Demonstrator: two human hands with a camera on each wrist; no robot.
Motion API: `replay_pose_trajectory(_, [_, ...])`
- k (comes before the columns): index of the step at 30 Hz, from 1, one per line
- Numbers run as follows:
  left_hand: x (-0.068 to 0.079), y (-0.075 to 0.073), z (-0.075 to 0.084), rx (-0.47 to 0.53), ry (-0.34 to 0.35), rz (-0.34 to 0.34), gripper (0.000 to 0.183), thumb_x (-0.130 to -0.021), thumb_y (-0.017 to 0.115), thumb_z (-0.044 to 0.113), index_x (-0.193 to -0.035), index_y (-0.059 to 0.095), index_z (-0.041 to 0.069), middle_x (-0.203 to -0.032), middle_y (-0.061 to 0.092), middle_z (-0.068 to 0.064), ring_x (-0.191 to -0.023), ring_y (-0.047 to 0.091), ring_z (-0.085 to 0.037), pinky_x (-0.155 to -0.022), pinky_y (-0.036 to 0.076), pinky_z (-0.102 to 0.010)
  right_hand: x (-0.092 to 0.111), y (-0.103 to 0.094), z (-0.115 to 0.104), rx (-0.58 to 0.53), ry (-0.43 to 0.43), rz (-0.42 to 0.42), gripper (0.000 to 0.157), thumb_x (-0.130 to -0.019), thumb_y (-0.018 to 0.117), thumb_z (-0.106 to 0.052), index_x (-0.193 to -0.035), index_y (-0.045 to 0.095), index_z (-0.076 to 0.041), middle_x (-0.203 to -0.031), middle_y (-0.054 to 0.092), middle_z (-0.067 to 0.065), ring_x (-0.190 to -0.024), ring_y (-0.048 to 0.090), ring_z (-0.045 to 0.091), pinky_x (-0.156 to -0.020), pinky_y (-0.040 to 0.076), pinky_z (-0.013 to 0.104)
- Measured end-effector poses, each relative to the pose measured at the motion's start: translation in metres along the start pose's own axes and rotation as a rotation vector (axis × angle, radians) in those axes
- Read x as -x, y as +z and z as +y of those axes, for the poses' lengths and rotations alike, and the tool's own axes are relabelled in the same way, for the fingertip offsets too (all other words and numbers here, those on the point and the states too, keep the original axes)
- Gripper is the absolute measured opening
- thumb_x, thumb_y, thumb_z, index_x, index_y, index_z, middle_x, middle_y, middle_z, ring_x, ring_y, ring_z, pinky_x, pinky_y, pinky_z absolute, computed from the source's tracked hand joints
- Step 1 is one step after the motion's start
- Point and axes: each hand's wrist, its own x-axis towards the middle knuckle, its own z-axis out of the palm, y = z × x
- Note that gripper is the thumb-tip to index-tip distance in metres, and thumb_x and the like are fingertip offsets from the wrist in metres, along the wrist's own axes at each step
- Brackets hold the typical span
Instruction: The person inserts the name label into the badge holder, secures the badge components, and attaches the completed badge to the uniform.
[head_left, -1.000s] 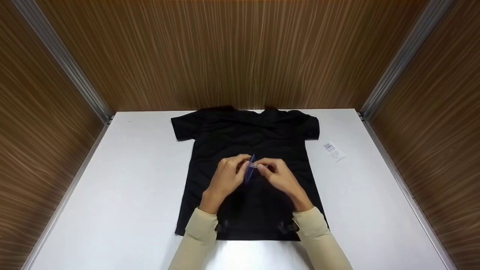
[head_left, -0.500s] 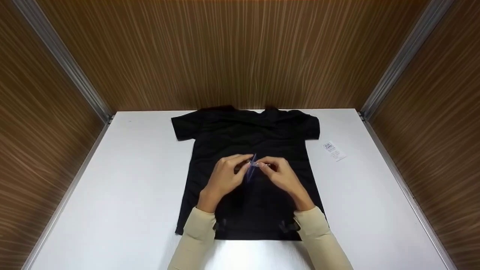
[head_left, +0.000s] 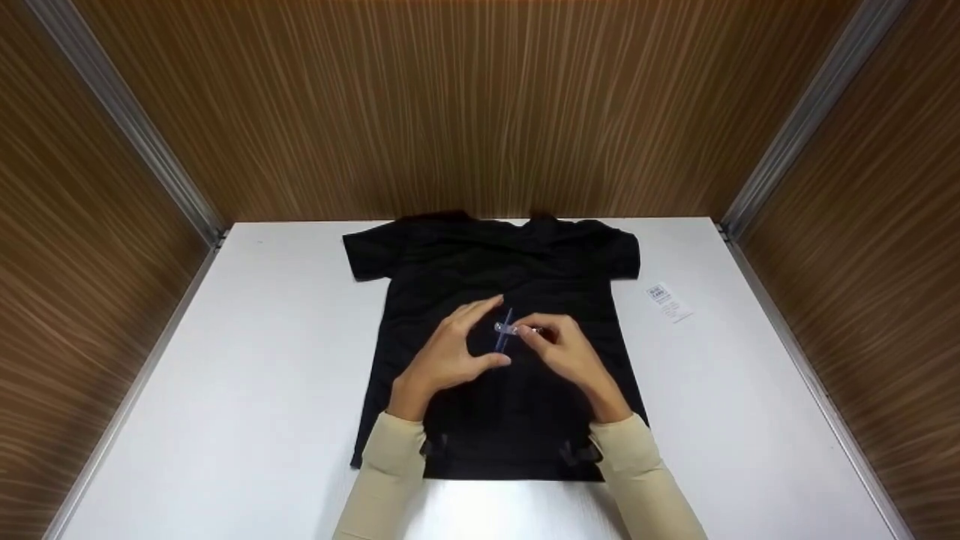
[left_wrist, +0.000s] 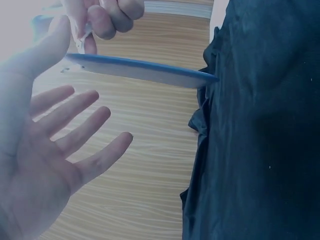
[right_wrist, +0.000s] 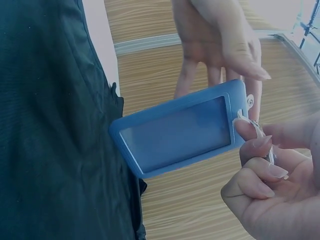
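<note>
This looks like a walled-in workstation booth: striped wood-grain panels point(head_left: 480, 105) rise behind the white tabletop point(head_left: 225, 337) and to its left and right, while grey metal profiles point(head_left: 127, 112) climb the corners at the tabletop's far end and pale metal edging point(head_left: 82, 489) runs along its two sides

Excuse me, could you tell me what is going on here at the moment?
A person is holding a blue badge holder up over a black T-shirt that lies spread out on a white table. The right hand pinches the clear strap at the holder's end, while the left hand is open close beside the holder, fingers spread. A white printed slip lies on the table to the right of the shirt.
</note>
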Motion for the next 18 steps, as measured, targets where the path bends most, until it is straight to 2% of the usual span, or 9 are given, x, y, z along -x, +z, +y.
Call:
replay_pose_trajectory(6, [0.001,0.002,-0.007,0.018,-0.012,-0.087,0.087,-0.086,0.083,0.024,-0.16,0.038,0.017,-0.16,0.047,-0.008,-0.149,0.044,-0.028,-0.123,0.036,-0.049,0.001,-0.001,0.0,-0.054,-0.042,-0.029,0.019,-0.102,0.061,-0.008,-0.104,0.078,-0.001,-0.096,0.074,0.018,-0.076,0.055,0.007,-0.071,0.045,0.021])
replay_pose_trajectory(10, [0.001,0.005,-0.01,0.048,-0.011,-0.133,0.087,-0.085,0.081,0.018,-0.16,0.036,0.012,-0.159,0.048,-0.009,-0.148,0.045,-0.027,-0.123,0.035,-0.047,0.003,-0.001,-0.002,-0.078,-0.056,-0.049,0.02,-0.103,0.059,-0.007,-0.104,0.077,0.0,-0.099,0.075,0.019,-0.078,0.056,0.008,-0.073,0.047,0.021])
replay_pose_trajectory(18, [0.0,0.005,-0.012,0.081,-0.013,-0.152,0.081,-0.085,0.08,0.013,-0.157,0.041,0.01,-0.157,0.051,-0.009,-0.145,0.049,-0.027,-0.122,0.038,-0.047,0.002,-0.002,-0.005,-0.086,-0.064,-0.055,0.02,-0.103,0.059,-0.008,-0.104,0.077,0.0,-0.101,0.075,0.02,-0.083,0.061,0.017,-0.077,0.049,0.022])
